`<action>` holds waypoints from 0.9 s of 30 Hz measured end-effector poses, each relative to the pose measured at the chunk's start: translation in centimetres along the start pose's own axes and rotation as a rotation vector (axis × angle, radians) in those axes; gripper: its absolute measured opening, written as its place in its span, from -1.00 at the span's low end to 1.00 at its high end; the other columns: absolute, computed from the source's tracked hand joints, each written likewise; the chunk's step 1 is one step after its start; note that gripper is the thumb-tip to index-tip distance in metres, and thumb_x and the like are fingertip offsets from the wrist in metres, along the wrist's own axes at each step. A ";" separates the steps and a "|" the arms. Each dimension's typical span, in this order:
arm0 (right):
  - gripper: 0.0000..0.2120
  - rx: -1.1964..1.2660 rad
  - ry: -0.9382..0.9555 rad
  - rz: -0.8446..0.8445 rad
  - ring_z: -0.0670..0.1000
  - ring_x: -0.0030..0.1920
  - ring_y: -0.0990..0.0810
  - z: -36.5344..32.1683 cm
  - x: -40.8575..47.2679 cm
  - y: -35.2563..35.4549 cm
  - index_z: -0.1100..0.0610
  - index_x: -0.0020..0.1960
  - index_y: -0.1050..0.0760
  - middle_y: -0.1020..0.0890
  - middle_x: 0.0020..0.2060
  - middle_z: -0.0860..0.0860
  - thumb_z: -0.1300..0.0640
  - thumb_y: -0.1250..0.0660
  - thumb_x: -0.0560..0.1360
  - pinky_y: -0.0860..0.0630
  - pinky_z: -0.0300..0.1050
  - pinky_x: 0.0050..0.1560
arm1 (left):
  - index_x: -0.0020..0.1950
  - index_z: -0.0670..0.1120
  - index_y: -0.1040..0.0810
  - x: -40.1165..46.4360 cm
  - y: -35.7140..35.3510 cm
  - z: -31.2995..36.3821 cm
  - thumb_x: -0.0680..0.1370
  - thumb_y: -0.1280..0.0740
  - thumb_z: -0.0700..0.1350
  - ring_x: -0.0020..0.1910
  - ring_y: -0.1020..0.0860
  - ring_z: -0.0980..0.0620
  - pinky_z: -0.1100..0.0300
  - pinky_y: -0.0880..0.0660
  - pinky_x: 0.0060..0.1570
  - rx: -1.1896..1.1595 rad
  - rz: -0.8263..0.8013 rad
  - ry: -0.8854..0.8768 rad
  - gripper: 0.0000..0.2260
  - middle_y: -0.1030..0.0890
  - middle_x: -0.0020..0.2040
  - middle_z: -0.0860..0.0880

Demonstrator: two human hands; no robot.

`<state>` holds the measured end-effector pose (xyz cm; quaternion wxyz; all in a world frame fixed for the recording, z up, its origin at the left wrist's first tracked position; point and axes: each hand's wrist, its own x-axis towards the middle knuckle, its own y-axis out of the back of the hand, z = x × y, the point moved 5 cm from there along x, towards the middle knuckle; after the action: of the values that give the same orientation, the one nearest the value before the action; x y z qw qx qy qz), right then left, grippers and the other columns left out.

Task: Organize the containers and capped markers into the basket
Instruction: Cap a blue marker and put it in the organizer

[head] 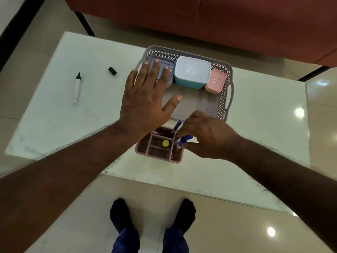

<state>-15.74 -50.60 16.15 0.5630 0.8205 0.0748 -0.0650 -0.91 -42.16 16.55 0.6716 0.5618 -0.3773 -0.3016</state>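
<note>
My left hand (145, 99) is spread flat, palm down, fingers splayed, reaching over the basket (227, 92). My right hand (206, 137), nearer me than the basket, curls with fingertips pinched together. Both forearms are bare.

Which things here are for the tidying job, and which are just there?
For the job: basket, grey-lidded container, teal container, pink container, blue markers, uncapped marker, loose cap, pink organizer.

Just there: sofa, table.

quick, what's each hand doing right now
Left hand: open, fingers spread flat above the grey-lidded container, holding nothing.
Right hand: fingers pinched on a blue-capped marker at the pink organizer.
</note>
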 end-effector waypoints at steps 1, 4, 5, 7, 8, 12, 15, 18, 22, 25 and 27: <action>-0.74 0.012 0.003 -0.005 -0.01 0.03 -0.50 0.0 0.2 0.2 0.00 0.11 -0.61 -0.65 -0.04 -0.06 -0.05 -0.44 0.46 -0.51 -0.13 -0.06 | 0.60 -0.07 -0.12 -0.1 0.1 -0.3 0.59 0.06 0.36 0.56 -0.13 -0.20 -0.14 -0.08 0.51 -0.009 0.004 0.008 -0.29 -0.15 0.59 -0.18; -0.75 0.048 -0.012 0.009 -0.07 0.03 -0.48 -0.1 1.1 1.4 -0.01 0.11 -0.60 -0.63 -0.03 -0.10 -0.07 -0.40 0.48 -0.54 -0.09 -0.06 | 0.57 -0.09 -0.20 -0.2 0.3 -1.9 0.59 0.01 0.34 0.54 -0.20 -0.20 -0.15 -0.15 0.49 -0.038 0.015 0.061 -0.31 -0.23 0.57 -0.18; -0.76 0.054 -0.024 0.023 -0.07 0.04 -0.48 -0.2 1.7 2.0 -0.01 0.12 -0.60 -0.63 -0.01 -0.10 -0.06 -0.39 0.49 -0.54 -0.08 -0.05 | 0.56 -0.09 -0.22 -0.3 0.3 -2.8 0.59 -0.02 0.32 0.53 -0.22 -0.20 -0.15 -0.18 0.47 -0.043 0.017 0.086 -0.32 -0.25 0.55 -0.19; -0.74 0.054 -0.047 0.058 -0.07 0.08 -0.49 -0.4 3.4 3.2 -0.01 0.16 -0.59 -0.63 0.05 -0.09 -0.05 -0.37 0.51 -0.50 -0.12 -0.03 | 0.54 -0.10 -0.27 -0.5 0.2 -5.1 0.59 -0.07 0.29 0.51 -0.27 -0.20 -0.14 -0.22 0.45 -0.038 0.020 0.137 -0.35 -0.30 0.53 -0.18; -0.74 0.053 -0.053 0.076 -0.09 0.09 -0.48 -0.5 4.3 3.7 -0.01 0.18 -0.58 -0.62 0.07 -0.08 -0.06 -0.36 0.52 -0.44 -0.17 -0.05 | 0.53 -0.10 -0.29 -0.7 0.1 -6.3 0.58 -0.09 0.27 0.50 -0.28 -0.19 -0.13 -0.24 0.44 -0.035 0.018 0.162 -0.36 -0.32 0.52 -0.18; -0.77 0.092 -0.047 0.125 -0.10 0.06 -0.49 -1.7 9.3 5.1 -0.01 0.16 -0.58 -0.62 0.07 -0.09 -0.06 -0.34 0.55 -0.42 -0.20 -0.09 | 0.49 -0.11 -0.34 -1.9 -1.0 -12.4 0.57 -0.16 0.21 0.47 -0.33 -0.18 -0.13 -0.26 0.41 0.018 -0.005 0.269 -0.41 -0.36 0.50 -0.17; -0.75 0.117 -0.050 0.096 -0.06 0.12 -0.51 -2.7 13.8 4.9 -0.01 0.19 -0.57 -0.62 0.10 -0.08 -0.04 -0.35 0.55 -0.44 -0.15 0.01 | 0.44 -0.13 -0.40 -3.4 -2.5 -17.3 0.54 -0.20 0.17 0.42 -0.38 -0.21 -0.12 -0.31 0.33 0.077 -0.056 0.358 -0.44 -0.42 0.45 -0.19; -0.69 0.112 -0.064 0.028 -0.06 0.15 -0.53 -3.4 18.5 3.7 -0.02 0.25 -0.53 -0.60 0.17 -0.09 -0.08 -0.35 0.54 -0.49 -0.15 0.09 | 0.40 -0.13 -0.42 -5.0 -4.6 -21.6 0.53 -0.26 0.14 0.35 -0.42 -0.23 -0.11 -0.34 0.25 0.131 -0.154 0.416 -0.48 -0.45 0.41 -0.20; -0.58 0.103 -0.110 -0.063 -0.04 0.23 -0.53 -4.2 24.7 0.9 -0.05 0.34 -0.44 -0.50 0.31 -0.07 -0.13 -0.35 0.53 -0.47 -0.15 0.12 | 0.38 -0.11 -0.44 -5.7 -6.8 -25.4 0.52 -0.28 0.12 0.27 -0.47 -0.24 -0.08 -0.40 0.18 0.172 -0.242 0.398 -0.50 -0.47 0.39 -0.19; -0.48 0.105 -0.158 -0.127 0.02 0.33 -0.47 -4.1 28.3 -1.5 -0.03 0.42 -0.37 -0.40 0.41 -0.04 -0.14 -0.36 0.52 -0.41 -0.11 0.28 | 0.43 -0.08 -0.39 -5.4 -7.8 -27.1 0.55 -0.24 0.12 0.26 -0.48 -0.25 -0.07 -0.40 0.18 0.147 -0.286 0.424 -0.50 -0.42 0.42 -0.19; -0.41 0.083 -0.190 -0.154 0.05 0.39 -0.41 -3.8 30.3 -3.1 -0.02 0.48 -0.31 -0.33 0.47 -0.02 -0.13 -0.36 0.52 -0.36 -0.06 0.37 | 0.47 -0.05 -0.35 -5.1 -8.7 -27.9 0.58 -0.20 0.12 0.25 -0.47 -0.25 -0.06 -0.40 0.17 0.124 -0.315 0.434 -0.51 -0.40 0.44 -0.18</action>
<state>13.44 -44.45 8.88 0.5265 0.8250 0.0812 -0.1884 20.12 -24.88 4.80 0.6460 0.7050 -0.1503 -0.2511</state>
